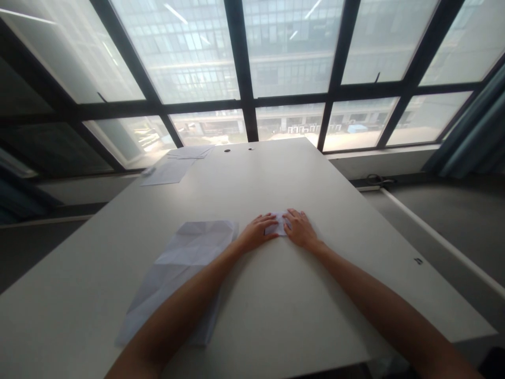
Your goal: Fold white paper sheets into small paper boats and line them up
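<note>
Sheets of plain white paper (168, 172) lie well beyond the left fingertips and off to their left; nearer, a large white paper sheet with crossing creases (185, 252) rests left of those fingers, partly hidden by the bare left forearm (189, 300). Next comes the bare left hand (258, 231), palm down at the broad white tabletop (268, 179), its fingers slightly apart and laid over the left side of a small, seemingly folded piece of white paper (280, 223). That piece sits between the two sets of fingertips, low against the surface. The bare right hand (300, 230) covers its right side, fingers a little spread; whether either thumb pinches an edge, I cannot tell from here. I judge the step to be pressing and smoothing the paper. To do it well, I would anchor it with the left fingertips, check that the edges line up, and run the right ones along any crease with even downward pressure, since sideways drag could skew it.
</note>
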### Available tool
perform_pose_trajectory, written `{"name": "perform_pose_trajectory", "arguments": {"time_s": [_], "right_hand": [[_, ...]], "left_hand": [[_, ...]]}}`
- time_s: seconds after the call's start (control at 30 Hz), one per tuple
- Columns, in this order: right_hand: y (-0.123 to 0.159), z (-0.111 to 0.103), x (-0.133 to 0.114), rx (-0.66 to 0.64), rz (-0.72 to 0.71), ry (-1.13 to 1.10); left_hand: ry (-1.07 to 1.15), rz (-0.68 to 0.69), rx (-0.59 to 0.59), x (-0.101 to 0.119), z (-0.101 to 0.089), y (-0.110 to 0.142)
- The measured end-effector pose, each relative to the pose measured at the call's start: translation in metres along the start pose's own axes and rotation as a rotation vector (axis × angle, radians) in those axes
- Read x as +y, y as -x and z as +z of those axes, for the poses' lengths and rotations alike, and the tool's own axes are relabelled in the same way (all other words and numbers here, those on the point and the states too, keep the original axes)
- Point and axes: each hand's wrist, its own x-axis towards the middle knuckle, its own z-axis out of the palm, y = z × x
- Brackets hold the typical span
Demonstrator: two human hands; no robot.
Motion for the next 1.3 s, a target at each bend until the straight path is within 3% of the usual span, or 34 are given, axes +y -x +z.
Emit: {"name": "perform_pose_trajectory", "arguments": {"time_s": [1.3], "right_hand": [[0.005, 0.004, 0.006, -0.034, -0.003, -0.005]], "left_hand": [[-0.073, 0.036, -0.006, 0.001, 0.000, -0.001]]}}
